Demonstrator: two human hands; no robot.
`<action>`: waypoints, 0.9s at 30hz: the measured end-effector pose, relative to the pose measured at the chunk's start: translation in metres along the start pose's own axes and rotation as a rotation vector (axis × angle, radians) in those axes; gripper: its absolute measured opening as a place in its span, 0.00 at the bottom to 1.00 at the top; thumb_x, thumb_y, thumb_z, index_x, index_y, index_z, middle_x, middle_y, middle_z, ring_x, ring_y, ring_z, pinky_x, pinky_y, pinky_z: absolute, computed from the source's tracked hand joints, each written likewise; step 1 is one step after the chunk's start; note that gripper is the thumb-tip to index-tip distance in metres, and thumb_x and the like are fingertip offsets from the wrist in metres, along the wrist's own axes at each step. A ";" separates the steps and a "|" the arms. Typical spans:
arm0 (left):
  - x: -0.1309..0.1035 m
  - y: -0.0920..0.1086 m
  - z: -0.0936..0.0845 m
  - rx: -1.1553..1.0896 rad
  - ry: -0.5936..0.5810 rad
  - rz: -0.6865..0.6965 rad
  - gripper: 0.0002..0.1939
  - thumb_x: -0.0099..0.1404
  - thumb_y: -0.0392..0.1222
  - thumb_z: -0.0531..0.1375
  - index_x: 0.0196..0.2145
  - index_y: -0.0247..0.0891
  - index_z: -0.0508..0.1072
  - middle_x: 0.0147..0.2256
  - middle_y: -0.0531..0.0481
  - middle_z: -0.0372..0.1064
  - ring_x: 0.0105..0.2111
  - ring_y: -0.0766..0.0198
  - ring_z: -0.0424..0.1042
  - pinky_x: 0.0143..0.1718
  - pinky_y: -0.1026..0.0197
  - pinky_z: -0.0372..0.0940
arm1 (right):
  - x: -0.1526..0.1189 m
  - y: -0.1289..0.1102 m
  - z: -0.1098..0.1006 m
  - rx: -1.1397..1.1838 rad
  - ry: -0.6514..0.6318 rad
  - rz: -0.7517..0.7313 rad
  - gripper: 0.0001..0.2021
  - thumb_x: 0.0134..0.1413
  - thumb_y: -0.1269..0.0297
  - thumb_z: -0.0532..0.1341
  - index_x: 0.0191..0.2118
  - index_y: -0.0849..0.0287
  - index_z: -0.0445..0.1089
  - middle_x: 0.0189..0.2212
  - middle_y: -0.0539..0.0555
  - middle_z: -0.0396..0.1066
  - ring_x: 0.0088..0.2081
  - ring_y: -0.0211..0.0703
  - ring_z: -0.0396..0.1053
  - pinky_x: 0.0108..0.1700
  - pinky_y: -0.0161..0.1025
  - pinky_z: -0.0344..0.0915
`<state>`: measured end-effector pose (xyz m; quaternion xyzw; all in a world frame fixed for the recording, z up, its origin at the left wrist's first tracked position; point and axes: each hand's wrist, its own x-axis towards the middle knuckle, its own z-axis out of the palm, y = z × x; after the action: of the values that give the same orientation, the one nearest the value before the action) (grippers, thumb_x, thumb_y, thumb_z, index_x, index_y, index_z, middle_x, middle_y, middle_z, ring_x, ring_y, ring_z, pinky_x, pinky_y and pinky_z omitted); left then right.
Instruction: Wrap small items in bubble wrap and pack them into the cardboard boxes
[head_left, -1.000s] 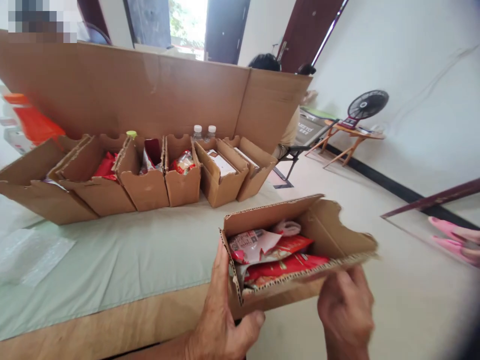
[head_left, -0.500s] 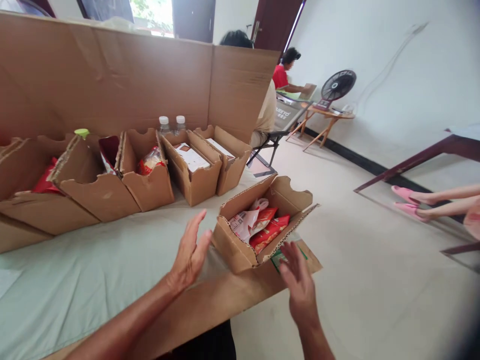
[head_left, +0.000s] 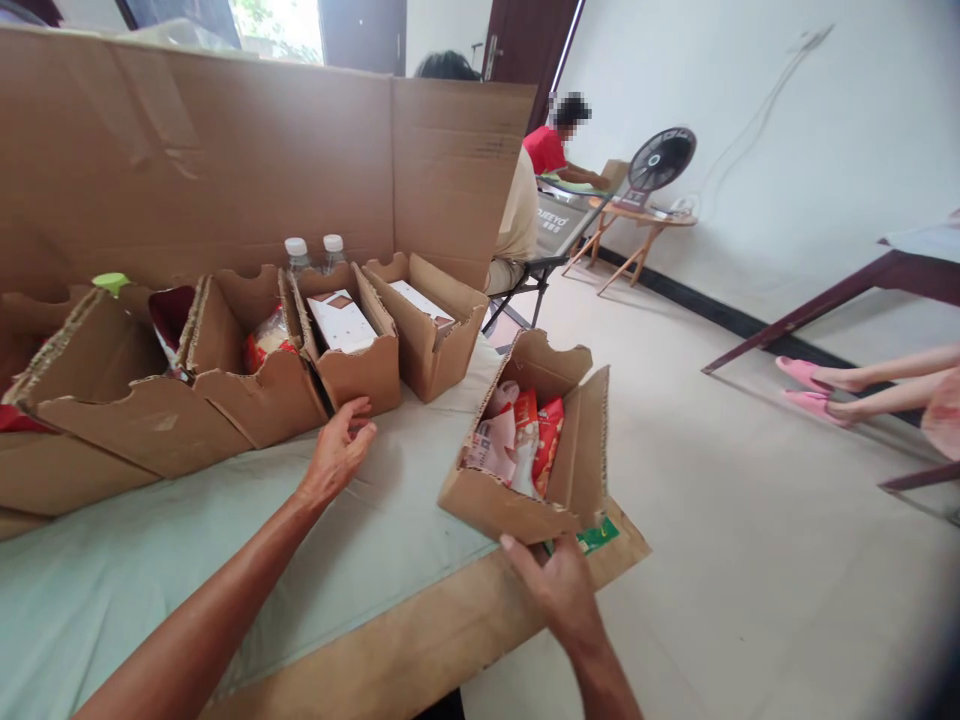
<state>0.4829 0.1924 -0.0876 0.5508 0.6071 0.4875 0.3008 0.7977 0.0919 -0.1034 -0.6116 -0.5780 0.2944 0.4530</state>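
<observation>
A cardboard bin [head_left: 510,515] stands apart at the table's right corner, with red packets [head_left: 549,440] and a pinkish-white packet [head_left: 493,446] inside. My right hand [head_left: 559,585] is at the bin's near lower edge, thumb spread from the fingers; its fingertips are partly hidden by the bin. Nothing is held in my left hand [head_left: 339,458], which hovers with fingers apart in front of the row of bins. Nearest to it is a bin [head_left: 360,378] holding a white box [head_left: 341,320]. Beside that, the row's end bin [head_left: 442,360] holds another white item [head_left: 421,303].
More bins [head_left: 259,405] continue leftward on the green cloth [head_left: 300,560], before a tall cardboard panel [head_left: 285,160]. Two white-capped bottles [head_left: 297,252] stand behind them. A person in red [head_left: 546,150], a fan [head_left: 660,160] and another person's legs [head_left: 885,380] are beyond.
The separate bin has turned and its near side now meets my right hand. My left hand has moved left and up toward the row. The view has shifted slightly.
</observation>
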 end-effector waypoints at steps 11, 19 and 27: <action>-0.054 -0.013 -0.001 0.114 0.088 0.073 0.15 0.64 0.46 0.56 0.45 0.39 0.77 0.48 0.42 0.75 0.50 0.53 0.74 0.55 0.48 0.68 | 0.181 0.024 -0.039 0.345 -0.158 0.018 0.24 0.35 0.62 0.70 0.44 0.55 0.71 0.46 0.56 0.78 0.53 0.58 0.71 0.59 0.57 0.64; -0.052 -0.012 0.001 0.131 0.109 0.086 0.14 0.65 0.45 0.56 0.41 0.39 0.78 0.46 0.42 0.77 0.49 0.53 0.75 0.52 0.50 0.70 | 0.250 0.010 -0.024 0.406 -0.421 0.054 0.25 0.29 0.64 0.71 0.42 0.57 0.74 0.44 0.57 0.81 0.50 0.59 0.75 0.55 0.58 0.68; -0.052 -0.012 0.003 0.144 0.108 0.083 0.14 0.66 0.45 0.56 0.41 0.40 0.79 0.46 0.43 0.77 0.49 0.54 0.75 0.51 0.51 0.70 | 0.213 0.007 -0.005 0.420 -0.487 0.035 0.32 0.40 0.57 0.74 0.54 0.56 0.71 0.57 0.58 0.74 0.60 0.57 0.69 0.64 0.57 0.63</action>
<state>0.4928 0.1438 -0.1085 0.5687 0.6325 0.4836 0.2065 0.8391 0.2991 -0.0722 -0.4262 -0.5853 0.5528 0.4125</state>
